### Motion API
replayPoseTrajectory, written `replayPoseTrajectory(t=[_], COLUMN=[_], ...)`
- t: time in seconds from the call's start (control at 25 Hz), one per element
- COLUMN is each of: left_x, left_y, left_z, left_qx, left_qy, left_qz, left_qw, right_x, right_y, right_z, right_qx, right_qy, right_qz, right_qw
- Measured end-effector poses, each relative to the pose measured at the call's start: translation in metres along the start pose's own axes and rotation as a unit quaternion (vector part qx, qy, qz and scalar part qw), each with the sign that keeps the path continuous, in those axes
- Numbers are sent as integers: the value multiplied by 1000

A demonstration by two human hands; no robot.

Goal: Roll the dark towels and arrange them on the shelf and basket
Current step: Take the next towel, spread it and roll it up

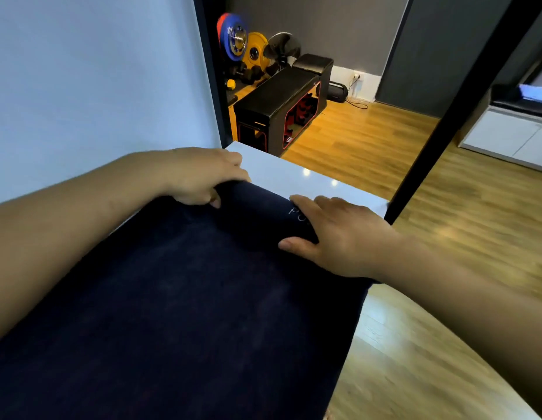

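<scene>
A dark navy towel (184,304) lies spread along a white tabletop (297,177), its far end turned over into a short roll (257,213) with pale lettering on it. My left hand (203,177) grips the roll's left end, fingers curled over the top and thumb tucked under. My right hand (336,231) holds the roll's right end, fingers laid over it and thumb pressed against its near side. No shelf or basket is in view.
A pale wall runs along the table's left side. A black post (445,116) rises at the table's far right corner. Beyond the table are wooden floor, a black bench (278,101), weight plates (233,37) and a white cabinet (512,134).
</scene>
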State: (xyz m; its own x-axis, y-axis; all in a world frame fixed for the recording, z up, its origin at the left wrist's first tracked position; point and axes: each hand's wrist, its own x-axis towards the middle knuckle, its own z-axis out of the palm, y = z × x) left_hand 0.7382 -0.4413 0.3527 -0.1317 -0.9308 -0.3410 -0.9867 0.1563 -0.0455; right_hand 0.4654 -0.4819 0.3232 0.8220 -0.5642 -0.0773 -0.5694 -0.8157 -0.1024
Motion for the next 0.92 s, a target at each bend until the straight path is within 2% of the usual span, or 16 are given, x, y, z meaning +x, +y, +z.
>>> replayPoseTrajectory(t=[0.12, 0.28, 0.4, 0.52, 0.8, 0.92], left_x=[16, 39, 37, 20, -27, -52], left_y=[2, -2, -2, 0, -3, 1], left_z=[7, 20, 31, 46, 74, 79], left_qx=[-35, -50, -43, -47, -127, -162], left_qy=[85, 193, 227, 260, 247, 296], left_qz=[17, -5, -16, 5, 34, 11], left_qw=[996, 980, 973, 965, 960, 942], right_x=[25, 47, 38, 26, -11, -29], right_y=[16, 30, 20, 4, -49, -74], right_z=[-5, -13, 1, 15, 23, 33], right_qx=[-13, -119, -187, -160, -122, -94], right_qy=[-24, -17, 34, 79, 43, 62], right_qz=[-3, -3, 13, 26, 38, 20], right_qw=[1000, 993, 982, 984, 991, 993])
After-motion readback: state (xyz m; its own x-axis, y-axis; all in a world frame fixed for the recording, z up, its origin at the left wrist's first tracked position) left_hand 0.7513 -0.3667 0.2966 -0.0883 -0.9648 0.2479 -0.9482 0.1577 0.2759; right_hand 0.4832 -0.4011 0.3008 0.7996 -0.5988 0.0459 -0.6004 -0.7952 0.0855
